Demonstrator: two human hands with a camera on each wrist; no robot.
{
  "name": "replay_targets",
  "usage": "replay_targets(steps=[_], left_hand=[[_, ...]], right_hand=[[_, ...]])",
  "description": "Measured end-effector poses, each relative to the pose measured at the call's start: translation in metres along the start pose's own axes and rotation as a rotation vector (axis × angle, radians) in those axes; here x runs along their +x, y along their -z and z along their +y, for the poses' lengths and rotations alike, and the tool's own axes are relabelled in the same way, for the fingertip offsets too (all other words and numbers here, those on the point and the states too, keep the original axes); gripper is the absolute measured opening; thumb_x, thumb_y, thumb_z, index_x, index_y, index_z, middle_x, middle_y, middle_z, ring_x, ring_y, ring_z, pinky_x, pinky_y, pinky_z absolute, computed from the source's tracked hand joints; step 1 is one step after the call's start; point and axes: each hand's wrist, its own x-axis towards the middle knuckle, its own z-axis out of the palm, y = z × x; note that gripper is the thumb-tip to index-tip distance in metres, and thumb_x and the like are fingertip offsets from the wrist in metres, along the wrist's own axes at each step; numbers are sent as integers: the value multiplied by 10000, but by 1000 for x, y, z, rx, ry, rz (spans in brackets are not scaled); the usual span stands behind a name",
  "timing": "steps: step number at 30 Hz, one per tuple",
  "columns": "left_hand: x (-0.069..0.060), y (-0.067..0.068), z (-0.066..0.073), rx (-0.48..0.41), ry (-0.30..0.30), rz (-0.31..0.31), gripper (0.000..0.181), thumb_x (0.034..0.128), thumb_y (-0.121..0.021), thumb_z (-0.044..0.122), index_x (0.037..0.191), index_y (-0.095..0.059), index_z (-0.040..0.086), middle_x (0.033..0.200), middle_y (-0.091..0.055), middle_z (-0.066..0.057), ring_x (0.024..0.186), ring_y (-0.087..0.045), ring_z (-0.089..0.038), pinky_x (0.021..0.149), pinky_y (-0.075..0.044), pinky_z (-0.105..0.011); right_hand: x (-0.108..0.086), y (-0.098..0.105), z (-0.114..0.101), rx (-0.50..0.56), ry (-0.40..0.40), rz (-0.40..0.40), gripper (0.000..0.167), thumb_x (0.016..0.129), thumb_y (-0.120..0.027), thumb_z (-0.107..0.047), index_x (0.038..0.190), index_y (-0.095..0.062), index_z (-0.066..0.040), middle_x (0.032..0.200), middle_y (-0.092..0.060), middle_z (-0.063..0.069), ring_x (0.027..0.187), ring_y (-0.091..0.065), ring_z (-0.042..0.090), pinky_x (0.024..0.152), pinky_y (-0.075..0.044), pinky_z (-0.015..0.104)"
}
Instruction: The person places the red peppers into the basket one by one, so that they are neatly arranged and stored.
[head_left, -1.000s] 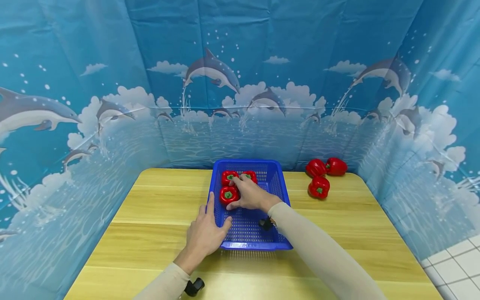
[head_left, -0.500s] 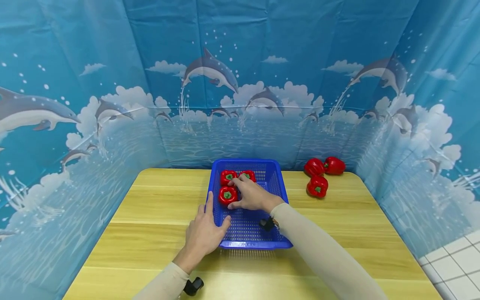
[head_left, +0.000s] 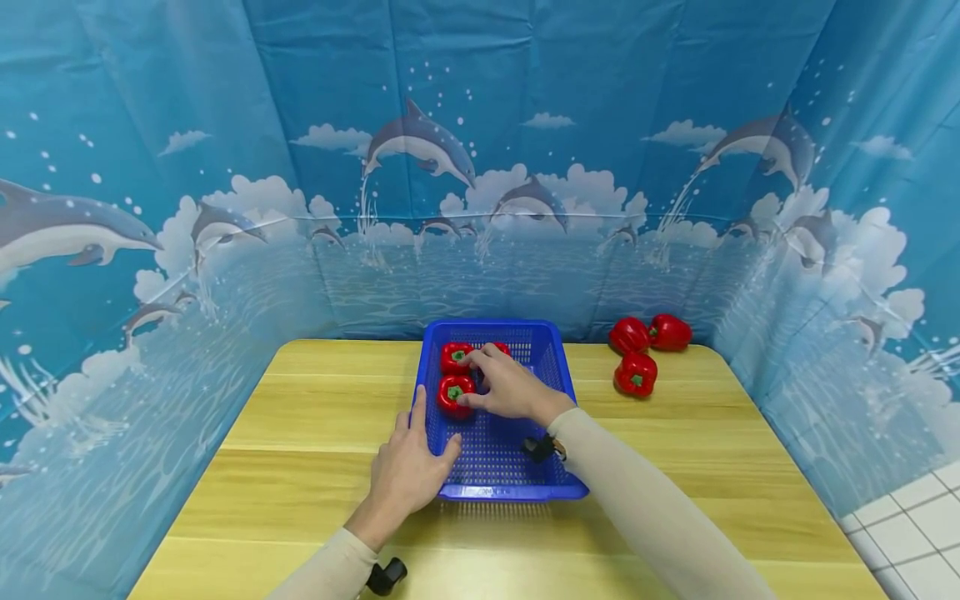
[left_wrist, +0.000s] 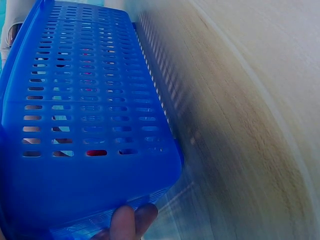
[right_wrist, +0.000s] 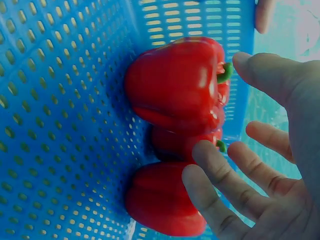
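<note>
Hovering by the front pepper in the blue basket, the right hand has its fingers spread wide and holds nothing. Its thumb is close to the green stem; I cannot tell if they touch. The back left pepper and back right pepper sit in the basket too, the second partly hidden. The left hand touches the basket's left side, fingers straight and thumb held apart. Tiny marks show on the near rim, too small to read. Three loose peppers, all red, sit on the table near the dolphin cloth.
</note>
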Motion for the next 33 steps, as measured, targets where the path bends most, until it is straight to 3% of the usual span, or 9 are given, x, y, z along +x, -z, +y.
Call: replay_targets(steps=[6,11,20,33], left_hand=[[1,0,0,-5,-3,-1,1070,1060,-765,545,1885,-205,160,1649,-610,-293,1016,-794,-485,869,-690,-653],[1,0,-1,-7,-7,0,1072,1057,-765,549,1885,-206,159,1648,-610,-293,962,-784,-455,831,-692,-621],[1,0,-1,-27,2,-8,1064,1063,-765,533,1886,-202,160,1694,-577,-299,1133,-790,-539,954,-677,-700],[1,0,-1,-23,6,-13,1056,1078,-752,540,1890,-186,174,1721,-554,-297,1162,-793,-558,966,-681,-697]], right_hand=[[-4,8,-1,30,10,44,608,1076,-867,-383,1579,-676,-100,1465,-682,190,1074,-773,251,946,-708,431],[-7,18,-1,47,12,70,593,1098,-838,-389,1592,-667,-107,1490,-681,181,1047,-750,239,929,-693,425],[-19,36,4,66,-18,120,586,1095,-842,-371,1606,-667,-141,1520,-681,192,1152,-773,310,1011,-701,484],[-48,57,20,56,-41,147,553,1103,-835,-355,1593,-672,-156,1533,-651,193,1231,-792,364,1006,-707,509]])
